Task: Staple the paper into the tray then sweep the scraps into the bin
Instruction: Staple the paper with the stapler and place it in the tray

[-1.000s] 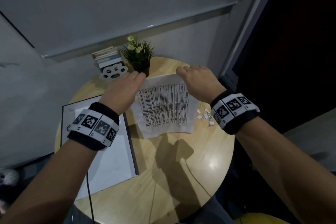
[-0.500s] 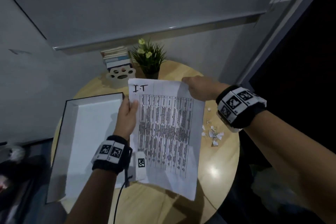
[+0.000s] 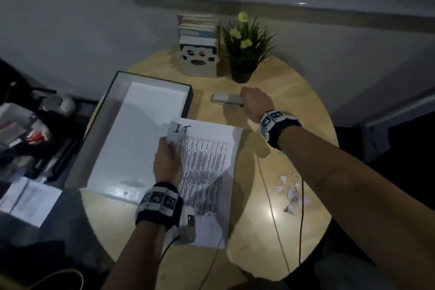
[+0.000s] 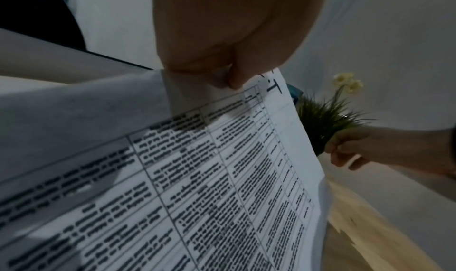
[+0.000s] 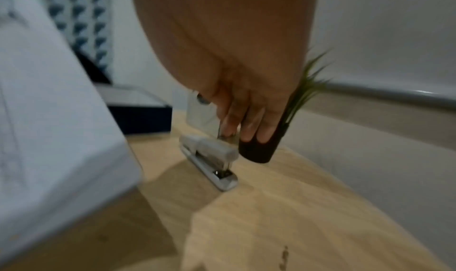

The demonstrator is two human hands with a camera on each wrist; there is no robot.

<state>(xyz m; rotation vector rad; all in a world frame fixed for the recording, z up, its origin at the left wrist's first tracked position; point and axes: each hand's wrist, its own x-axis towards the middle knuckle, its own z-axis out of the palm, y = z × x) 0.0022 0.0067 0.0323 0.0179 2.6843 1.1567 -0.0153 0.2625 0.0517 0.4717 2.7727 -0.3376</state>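
Note:
The printed paper (image 3: 207, 167) marked "I-T" is lifted over the round wooden table (image 3: 294, 106). My left hand (image 3: 170, 146) pinches its top left corner, thumb on the sheet in the left wrist view (image 4: 229, 82). The white tray (image 3: 141, 136) with dark walls lies just left of the paper. A silver stapler (image 3: 226, 99) lies on the table behind the paper. My right hand (image 3: 244, 101) is at its right end. In the right wrist view the fingers (image 5: 246, 133) hang over the stapler (image 5: 209, 156), not closed round it. White paper scraps (image 3: 292, 190) lie at the right.
A potted plant (image 3: 247, 49) and a paw-cut book holder (image 3: 199, 54) stand at the table's back, close behind the stapler. Thin cables (image 3: 270, 207) run across the table's front right. Cluttered items (image 3: 28, 136) and papers sit on the floor left of the table.
My right hand let go of the paper's top right corner and went back to the stapler. The left hand keeps the paper, now lower and nearer the table. The head view tilted down.

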